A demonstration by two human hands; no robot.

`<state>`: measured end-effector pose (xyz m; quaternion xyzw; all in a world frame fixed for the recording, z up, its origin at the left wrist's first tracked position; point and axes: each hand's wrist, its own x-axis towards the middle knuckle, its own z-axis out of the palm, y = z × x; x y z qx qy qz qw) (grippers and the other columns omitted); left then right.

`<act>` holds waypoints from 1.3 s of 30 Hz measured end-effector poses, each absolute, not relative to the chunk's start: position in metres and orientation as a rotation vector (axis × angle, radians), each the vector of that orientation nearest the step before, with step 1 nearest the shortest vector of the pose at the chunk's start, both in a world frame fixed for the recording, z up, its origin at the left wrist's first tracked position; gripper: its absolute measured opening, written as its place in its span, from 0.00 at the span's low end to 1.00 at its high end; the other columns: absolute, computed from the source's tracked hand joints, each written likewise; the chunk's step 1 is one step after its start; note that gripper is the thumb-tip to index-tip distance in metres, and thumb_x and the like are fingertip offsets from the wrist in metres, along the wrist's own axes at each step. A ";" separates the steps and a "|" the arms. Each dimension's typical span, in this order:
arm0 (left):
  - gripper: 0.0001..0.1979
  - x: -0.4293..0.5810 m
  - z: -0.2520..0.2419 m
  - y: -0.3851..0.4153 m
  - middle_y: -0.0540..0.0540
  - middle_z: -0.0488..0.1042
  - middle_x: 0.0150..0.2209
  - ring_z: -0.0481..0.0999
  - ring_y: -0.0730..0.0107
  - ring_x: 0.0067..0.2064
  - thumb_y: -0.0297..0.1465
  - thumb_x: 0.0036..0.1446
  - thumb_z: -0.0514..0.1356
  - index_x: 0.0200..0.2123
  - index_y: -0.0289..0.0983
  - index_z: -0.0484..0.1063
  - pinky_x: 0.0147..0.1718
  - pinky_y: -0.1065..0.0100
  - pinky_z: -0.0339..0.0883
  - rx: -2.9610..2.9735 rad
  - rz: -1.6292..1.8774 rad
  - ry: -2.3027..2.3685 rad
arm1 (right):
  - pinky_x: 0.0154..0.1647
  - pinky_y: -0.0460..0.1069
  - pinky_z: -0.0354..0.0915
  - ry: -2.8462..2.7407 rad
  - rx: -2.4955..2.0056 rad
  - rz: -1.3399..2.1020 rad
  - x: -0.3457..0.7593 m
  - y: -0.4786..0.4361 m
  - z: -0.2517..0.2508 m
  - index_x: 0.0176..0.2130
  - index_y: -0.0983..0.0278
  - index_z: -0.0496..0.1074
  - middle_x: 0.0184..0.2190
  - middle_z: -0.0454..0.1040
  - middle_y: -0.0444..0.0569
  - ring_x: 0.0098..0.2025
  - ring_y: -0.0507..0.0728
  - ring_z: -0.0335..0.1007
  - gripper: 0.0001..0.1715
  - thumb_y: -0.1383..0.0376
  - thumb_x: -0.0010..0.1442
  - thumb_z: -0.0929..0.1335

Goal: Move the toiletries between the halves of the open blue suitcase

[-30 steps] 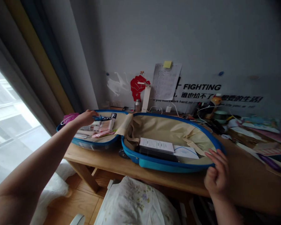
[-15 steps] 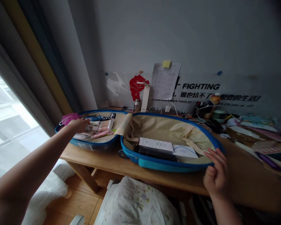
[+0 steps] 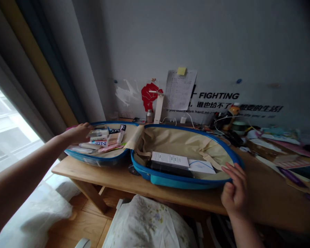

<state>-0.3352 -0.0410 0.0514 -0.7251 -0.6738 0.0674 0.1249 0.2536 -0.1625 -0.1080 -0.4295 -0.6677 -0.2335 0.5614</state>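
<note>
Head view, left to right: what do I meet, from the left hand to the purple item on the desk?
Left hand → pink packet → white printed box → white item with blue line → right hand → purple item.

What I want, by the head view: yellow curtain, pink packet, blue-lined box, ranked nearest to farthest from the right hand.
1. Blue-lined box: in the suitcase, right half.
2. Pink packet: suitcase's left half.
3. Yellow curtain: far left.

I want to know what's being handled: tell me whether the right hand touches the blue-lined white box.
Apart. The head view shows a strip of cream lining between the right hand and the blue-lined white box.
</note>
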 end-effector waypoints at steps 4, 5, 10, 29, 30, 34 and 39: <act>0.28 -0.290 0.073 -0.027 0.40 0.70 0.56 0.71 0.59 0.54 0.34 0.57 0.59 0.60 0.35 0.65 0.55 0.67 0.63 -2.266 0.063 -1.818 | 0.61 0.68 0.63 -1.595 -0.981 -0.579 0.253 -0.163 -0.107 0.53 0.64 0.72 0.51 0.74 0.60 0.63 0.68 0.66 0.25 0.54 0.71 0.56; 0.28 -0.269 0.077 -0.024 0.40 0.70 0.56 0.71 0.58 0.55 0.35 0.57 0.59 0.61 0.36 0.65 0.56 0.66 0.62 -2.377 0.011 -1.715 | 0.61 0.68 0.63 -1.597 -0.978 -0.585 0.253 -0.163 -0.107 0.53 0.64 0.72 0.51 0.74 0.60 0.63 0.68 0.66 0.25 0.54 0.71 0.56; 0.27 -0.142 0.077 -0.011 0.39 0.72 0.57 0.73 0.57 0.55 0.32 0.55 0.61 0.60 0.37 0.68 0.56 0.64 0.64 -2.805 0.049 -1.366 | 0.61 0.69 0.64 -1.585 -0.986 -0.575 0.253 -0.163 -0.107 0.52 0.65 0.72 0.51 0.75 0.60 0.63 0.69 0.66 0.25 0.53 0.71 0.56; 0.08 -0.038 -0.005 0.014 0.46 0.82 0.36 0.78 0.71 0.37 0.24 0.52 0.65 0.36 0.38 0.79 0.34 0.74 0.65 -3.020 0.302 -1.306 | 0.60 0.69 0.64 -1.585 -0.980 -0.565 0.252 -0.164 -0.107 0.53 0.65 0.72 0.51 0.75 0.61 0.63 0.68 0.65 0.25 0.54 0.71 0.56; 0.08 -0.038 -0.006 0.015 0.47 0.82 0.35 0.78 0.72 0.36 0.23 0.51 0.65 0.35 0.38 0.79 0.34 0.74 0.65 -3.026 0.309 -1.304 | 0.61 0.69 0.63 -1.582 -0.983 -0.564 0.252 -0.164 -0.107 0.53 0.65 0.72 0.51 0.75 0.61 0.63 0.68 0.65 0.25 0.54 0.71 0.56; 0.09 -0.037 -0.009 0.017 0.49 0.82 0.32 0.78 0.72 0.34 0.21 0.49 0.64 0.33 0.40 0.79 0.32 0.74 0.65 -3.047 0.320 -1.305 | 0.61 0.69 0.64 -1.584 -0.990 -0.573 0.254 -0.163 -0.109 0.53 0.64 0.72 0.51 0.74 0.60 0.63 0.68 0.66 0.25 0.54 0.71 0.56; 0.13 -0.037 -0.012 0.017 0.47 0.82 0.32 0.78 0.70 0.33 0.19 0.48 0.62 0.35 0.39 0.80 0.33 0.73 0.66 -3.043 0.271 -1.311 | 0.60 0.69 0.64 -1.577 -0.989 -0.560 0.254 -0.164 -0.109 0.52 0.64 0.73 0.51 0.75 0.61 0.63 0.68 0.66 0.25 0.53 0.71 0.57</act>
